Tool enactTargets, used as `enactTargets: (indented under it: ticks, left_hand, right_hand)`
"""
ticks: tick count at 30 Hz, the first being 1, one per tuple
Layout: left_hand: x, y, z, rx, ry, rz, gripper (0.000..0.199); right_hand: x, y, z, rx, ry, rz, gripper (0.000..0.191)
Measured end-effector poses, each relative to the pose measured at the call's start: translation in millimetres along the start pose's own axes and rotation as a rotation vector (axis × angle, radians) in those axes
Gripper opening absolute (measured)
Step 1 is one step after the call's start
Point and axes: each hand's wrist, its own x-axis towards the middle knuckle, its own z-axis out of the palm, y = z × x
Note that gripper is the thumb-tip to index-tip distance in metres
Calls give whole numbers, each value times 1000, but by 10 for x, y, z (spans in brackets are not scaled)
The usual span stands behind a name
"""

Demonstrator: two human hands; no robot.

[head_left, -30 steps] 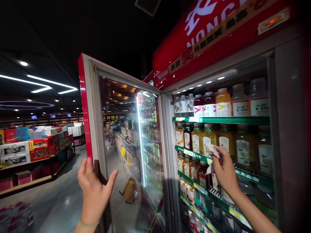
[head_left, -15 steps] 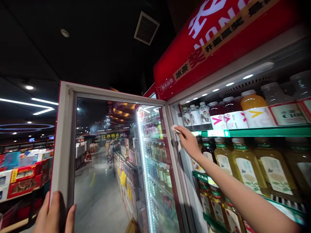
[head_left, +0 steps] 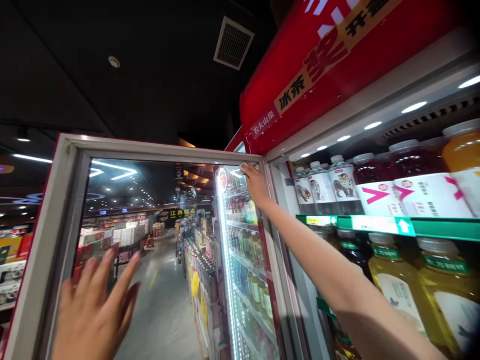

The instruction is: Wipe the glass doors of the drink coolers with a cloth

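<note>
A glass cooler door with a pale frame (head_left: pixel 165 150) stands swung open in front of me. My right hand (head_left: pixel 257 185) is closed on a small whitish cloth (head_left: pixel 244 168), mostly hidden by the fingers. It presses the cloth at the upper corner of the door glass, on the hinge side. At lower left, my left hand (head_left: pixel 92 310) is open with its fingers spread, in front of the glass near the outer frame. Whether it touches the glass I cannot tell.
Right of the door is a red drinks cooler (head_left: pixel 285 90) with bottles of juice (head_left: pixel 375 185) and tea (head_left: pixel 397 280) on green-edged shelves (head_left: pixel 442 227). Through the glass appear a store aisle (head_left: pixel 161 300) and stacked goods (head_left: pixel 197 275). Shelved boxes (head_left: pixel 15 260) lie at far left.
My left hand has let go of the door's outer frame and spread open before the glass. My right hand has moved the cloth up and left, from the cooler's side frame to the glass corner.
</note>
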Motion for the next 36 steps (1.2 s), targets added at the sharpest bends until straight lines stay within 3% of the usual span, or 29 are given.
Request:
enactTargets:
  ticks: [1,3,6,10,15,19,23,27,31,36]
  left_hand:
    - [329,186,13,53,-50,-22,79]
    - [874,493,35,87,42,20,77]
    - [1227,716,31,143,57,8,74]
    - [1158,728,-30,140,37,-2,70]
    - [1135,729,-51,162,32,11,68]
    - [1170,739,-28,167,54,23,68]
    - [1162,723,-21,173,50,15,68]
    - [1145,698,-6,179,44,15,70]
    - [1131,679,27,178,40,9,69]
    - [1122,653,53,191,39,15,67]
  right_hand:
    - [-23,20,56,-1,2,5,58]
    - [-117,94,107,-9,-11,-19,59]
    - [-232,234,72,-16,-58,-83,63]
    - [-213,266,48,3,-28,-21,63]
    - [-225,205,103,78,-65,-140,60]
    - [-212,200,117,86,-12,-36,63]
    - [-181,171,148,114,-60,-148,62]
    - [-138,111,203,125,37,8,61]
    - [-88,36,237,151,-28,-119,59]
    - [-86,26,249,133,34,33,56]
